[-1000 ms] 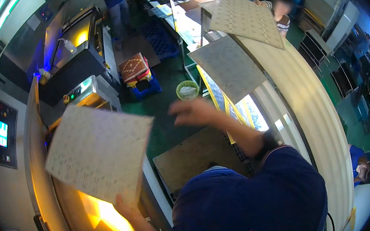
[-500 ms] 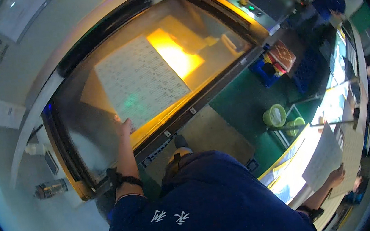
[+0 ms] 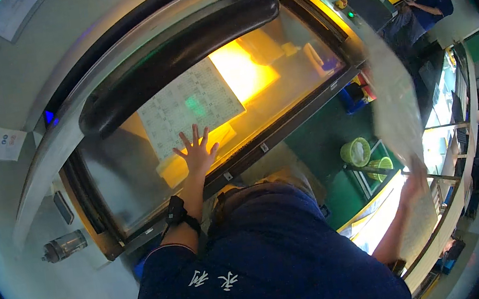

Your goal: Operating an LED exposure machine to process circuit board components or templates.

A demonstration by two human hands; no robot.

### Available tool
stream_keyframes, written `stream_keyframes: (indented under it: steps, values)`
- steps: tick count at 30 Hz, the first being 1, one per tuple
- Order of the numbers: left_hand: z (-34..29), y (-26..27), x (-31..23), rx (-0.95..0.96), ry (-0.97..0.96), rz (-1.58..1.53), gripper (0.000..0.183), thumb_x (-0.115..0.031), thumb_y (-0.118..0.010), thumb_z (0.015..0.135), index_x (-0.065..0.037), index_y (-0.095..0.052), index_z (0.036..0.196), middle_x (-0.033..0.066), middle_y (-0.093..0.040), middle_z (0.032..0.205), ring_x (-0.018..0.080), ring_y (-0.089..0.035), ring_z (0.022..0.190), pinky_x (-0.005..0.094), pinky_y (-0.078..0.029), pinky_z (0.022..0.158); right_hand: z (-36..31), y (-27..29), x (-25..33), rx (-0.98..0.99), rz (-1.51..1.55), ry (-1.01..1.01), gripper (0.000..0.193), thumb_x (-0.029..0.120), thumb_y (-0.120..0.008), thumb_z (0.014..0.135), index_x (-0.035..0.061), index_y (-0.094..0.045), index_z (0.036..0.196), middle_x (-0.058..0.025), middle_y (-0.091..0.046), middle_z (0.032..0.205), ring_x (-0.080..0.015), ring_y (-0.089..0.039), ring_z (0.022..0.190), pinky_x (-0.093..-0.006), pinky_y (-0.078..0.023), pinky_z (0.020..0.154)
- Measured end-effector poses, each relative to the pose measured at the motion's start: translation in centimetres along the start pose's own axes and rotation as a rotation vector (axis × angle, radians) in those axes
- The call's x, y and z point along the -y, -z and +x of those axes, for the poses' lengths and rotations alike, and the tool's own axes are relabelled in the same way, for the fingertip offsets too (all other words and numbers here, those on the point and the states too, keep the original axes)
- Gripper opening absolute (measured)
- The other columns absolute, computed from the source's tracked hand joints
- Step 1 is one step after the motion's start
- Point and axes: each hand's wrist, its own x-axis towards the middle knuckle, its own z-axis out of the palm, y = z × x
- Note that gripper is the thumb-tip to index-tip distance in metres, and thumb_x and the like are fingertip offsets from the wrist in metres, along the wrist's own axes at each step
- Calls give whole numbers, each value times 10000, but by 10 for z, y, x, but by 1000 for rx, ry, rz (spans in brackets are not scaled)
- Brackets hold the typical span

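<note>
Patterned panel (image 3: 178, 116), one: flat on the machine bed (image 3: 115, 182), partly hidden by the black handle (image 3: 181, 61). Left hand (image 3: 195, 155): fingers spread wide, empty, at the panel's near edge, contact uncertain; a sideways drag could skew it. Pale panel (image 3: 391, 95), one: raised, blurred, its lower end gripped by the right hand (image 3: 413, 188); a wide one-handed swing could knock it against the rim (image 3: 301, 114).

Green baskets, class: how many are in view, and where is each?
2: one green basket left of the blurred sheet, another green basket just right of and below the first. The sheet may hide more.
</note>
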Motion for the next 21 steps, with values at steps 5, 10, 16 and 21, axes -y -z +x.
stream_keyframes:
  steps: [5,10,16,21]
  values:
    - [12,5,-12,82,73,9,687,-617,-479,915,-375,-274,1524,-21,-85,1645,454,-23,1478,835,-61,1001,103,-163,118,229,383,466,380,51,-584,783,164,-697,1128,-58,-671,1216,-308,-617,1141,-416,-501,979]
    - [21,11,-12,114,111,21,691,-583,-497,921,-373,-251,1531,-16,-47,1649,422,-15,1489,815,-56,1031,121,-283,170,378,504,685,413,83,-618,824,238,-659,1205,-14,-628,1295,-294,-565,1210,-479,-418,1057]
    - [33,137,-44,-450,152,-1027,664,-418,-525,968,-33,-347,1480,207,-405,1483,386,-379,1379,520,-316,1121,156,-371,167,765,369,641,507,349,-546,946,317,-428,1439,32,-292,1581,-282,-229,1472,-684,-158,1128]
    - [-7,322,-92,-680,-368,-1855,668,-388,-567,947,50,-395,1420,259,-536,1348,371,-525,1254,504,-396,1089,182,-426,177,712,397,627,539,430,-504,964,343,-359,1476,40,-233,1605,-288,-158,1494,-741,-68,1102]
